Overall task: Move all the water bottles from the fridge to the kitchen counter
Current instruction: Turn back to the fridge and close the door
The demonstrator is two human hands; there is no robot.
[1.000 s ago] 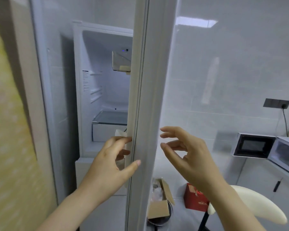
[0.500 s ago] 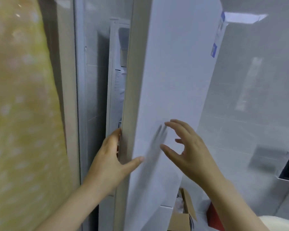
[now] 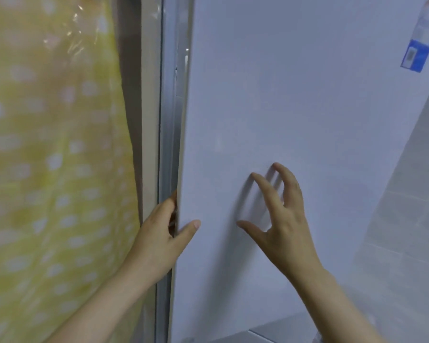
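The white fridge door (image 3: 295, 107) fills most of the view and stands almost flush with the fridge body. My left hand (image 3: 159, 233) grips its left edge, thumb on the front face and fingers curled behind the edge. My right hand (image 3: 280, 214) hovers at the door's front with fingers spread and loosely bent, holding nothing. The fridge interior and any water bottles are hidden behind the door.
A yellow curtain with white spots (image 3: 50, 169) hangs close on the left. Between it and the door runs a grey metal frame (image 3: 166, 120). A blue label (image 3: 415, 55) sticks to the door's upper right. Grey wall tiles (image 3: 411, 231) show at the right.
The fridge door has swung from wide open to nearly closed, hiding the interior. My left hand stayed on its edge; my right hand came closer to the door's face.
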